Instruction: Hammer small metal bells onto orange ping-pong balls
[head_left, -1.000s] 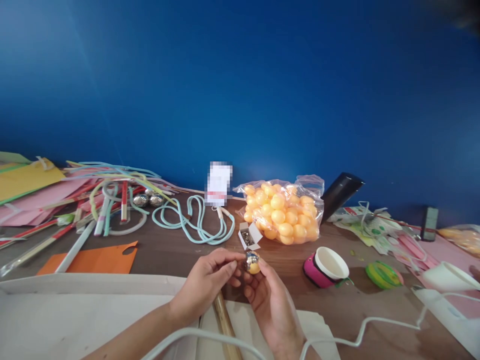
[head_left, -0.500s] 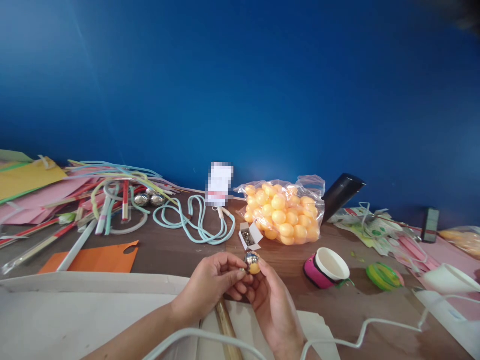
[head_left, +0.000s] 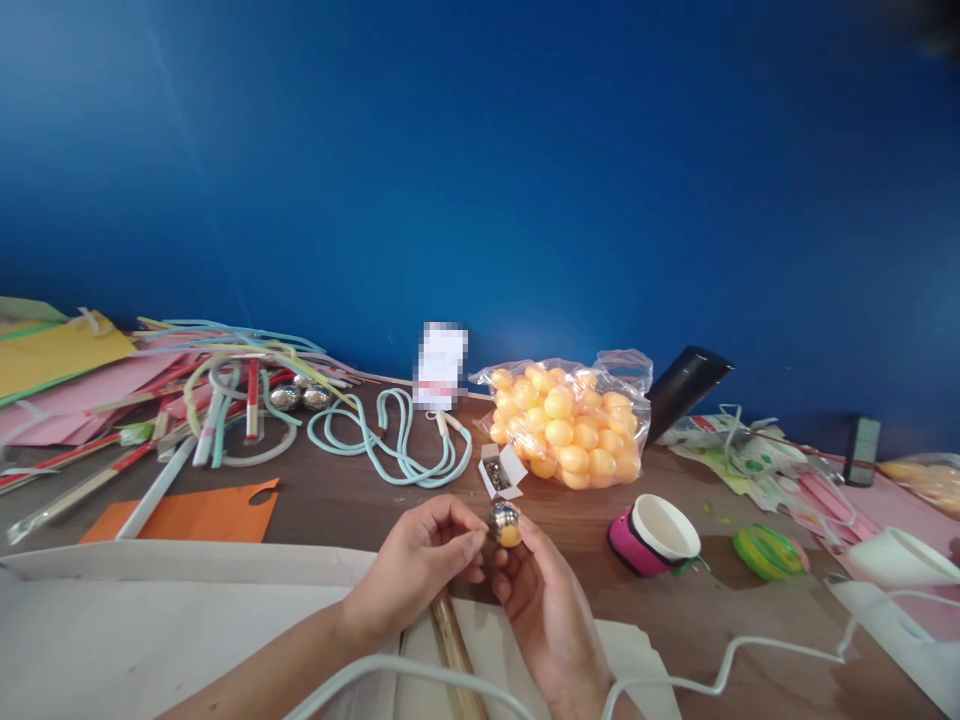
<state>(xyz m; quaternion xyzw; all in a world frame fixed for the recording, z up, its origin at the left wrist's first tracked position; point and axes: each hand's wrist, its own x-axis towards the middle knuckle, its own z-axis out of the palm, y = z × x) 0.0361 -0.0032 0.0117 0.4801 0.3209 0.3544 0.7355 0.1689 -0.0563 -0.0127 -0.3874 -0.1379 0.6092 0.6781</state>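
Note:
My right hand pinches a small orange ball with a shiny silver half at its fingertips, low in the middle of the head view. My left hand has its fingers curled, thumb and forefinger pressed against the left side of that ball. Both hands hover over the brown table, just in front of a small open box of metal bits. A wooden stick lies under my wrists.
A clear bag of orange balls sits behind the box. A pale blue cord and several coloured strips and papers lie to the left. A pink-and-white cup, green tape roll, black cylinder and white cable are at right.
My left thumb and forefinger shifted slightly on the ball; both hands stayed in nearly the same spot.

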